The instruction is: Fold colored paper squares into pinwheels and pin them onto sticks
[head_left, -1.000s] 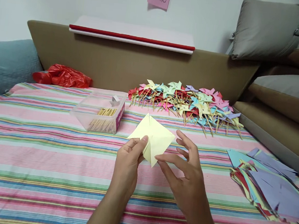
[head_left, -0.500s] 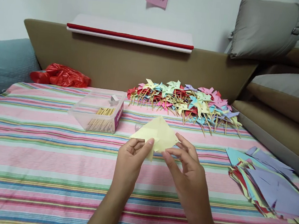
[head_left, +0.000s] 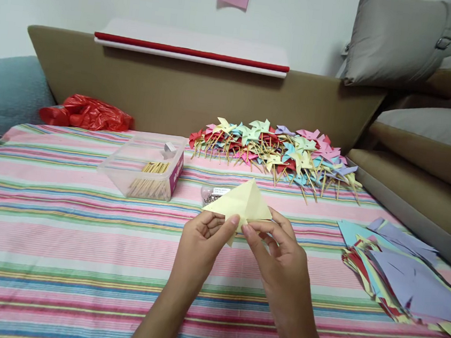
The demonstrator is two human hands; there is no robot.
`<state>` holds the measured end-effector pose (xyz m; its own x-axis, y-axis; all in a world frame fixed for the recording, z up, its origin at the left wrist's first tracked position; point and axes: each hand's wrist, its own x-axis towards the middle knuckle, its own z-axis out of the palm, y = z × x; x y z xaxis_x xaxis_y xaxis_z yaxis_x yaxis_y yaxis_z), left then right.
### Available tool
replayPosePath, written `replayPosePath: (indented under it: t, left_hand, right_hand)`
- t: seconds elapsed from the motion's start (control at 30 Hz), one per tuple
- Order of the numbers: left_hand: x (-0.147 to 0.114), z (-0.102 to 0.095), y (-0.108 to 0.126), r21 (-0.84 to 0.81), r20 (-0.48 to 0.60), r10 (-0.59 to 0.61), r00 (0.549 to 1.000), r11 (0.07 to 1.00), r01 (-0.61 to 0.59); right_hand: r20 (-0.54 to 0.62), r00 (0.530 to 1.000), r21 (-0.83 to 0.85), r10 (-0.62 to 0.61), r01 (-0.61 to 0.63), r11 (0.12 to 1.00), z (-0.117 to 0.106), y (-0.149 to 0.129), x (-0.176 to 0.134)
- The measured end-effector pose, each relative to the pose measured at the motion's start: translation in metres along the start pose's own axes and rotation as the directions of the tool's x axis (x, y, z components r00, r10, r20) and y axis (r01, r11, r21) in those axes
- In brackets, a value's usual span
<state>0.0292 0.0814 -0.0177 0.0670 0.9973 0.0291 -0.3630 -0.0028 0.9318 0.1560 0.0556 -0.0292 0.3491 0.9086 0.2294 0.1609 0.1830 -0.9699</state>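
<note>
A pale yellow sheet of paper (head_left: 242, 200), partly folded with its peak pointing away from me, is held up over the striped cloth. My left hand (head_left: 207, 239) pinches its near edge, thumb on top. Close beside it, my right hand (head_left: 277, 247) is closed on the same paper, thumb and fingers near the middle of the lower edge. The two thumb tips almost meet. Just behind the paper lies a small clear bag with a white label (head_left: 220, 191) and small dark metal pieces, partly hidden.
A clear plastic box (head_left: 141, 165) of short wooden sticks stands left of centre. Finished paper pinwheels (head_left: 272, 147) are heaped at the back. Cut coloured sheets (head_left: 414, 285) lie stacked at right. A red plastic bag (head_left: 92, 113) sits back left; cushions (head_left: 430, 137) line the right.
The right thumb and fingers have come inward to the paper's middle, bending its right part over. The paper has turned slightly, and more of the labelled bag shows behind it.
</note>
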Motion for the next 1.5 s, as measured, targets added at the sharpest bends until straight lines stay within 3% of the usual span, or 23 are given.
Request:
replayPosePath:
  t: [0.2,0.9,1.0,1.1,1.2,1.37,1.5]
  left_hand:
    - [0.001,0.001,0.000,-0.012,0.010,0.001,1.000,1.000,-0.001]
    - [0.000,0.000,0.000,0.143,0.011,0.070,0.998,0.987,-0.070]
    - [0.000,-0.002,-0.002,0.152,0.001,0.076,0.997,0.985,-0.076]
    - [0.001,-0.004,-0.002,0.159,0.033,0.055,0.998,0.985,-0.059]
    - [0.002,-0.006,0.000,0.165,0.094,0.010,0.996,0.986,-0.026]
    - [0.003,-0.011,0.004,0.243,0.200,-0.043,0.979,0.970,-0.007]
    - [0.005,-0.015,0.003,0.297,0.218,-0.038,0.975,0.954,-0.029]
  right_hand:
    - [-0.008,0.999,0.023,-0.040,0.040,0.999,0.000,0.010,0.002]
    - [-0.028,0.995,-0.044,-0.100,0.098,0.994,0.002,0.008,0.001]
    - [-0.096,0.991,0.064,-0.089,0.096,0.993,0.006,0.004,0.001]
    - [-0.140,0.990,0.187,0.004,0.022,0.982,0.003,-0.003,0.001]
    - [-0.064,0.991,0.208,0.121,-0.106,0.972,-0.007,-0.009,0.003]
    - [0.200,0.966,0.216,0.163,-0.206,0.954,-0.024,-0.008,0.006]
    - [0.243,0.947,0.221,0.209,-0.264,0.939,-0.025,-0.005,0.006]
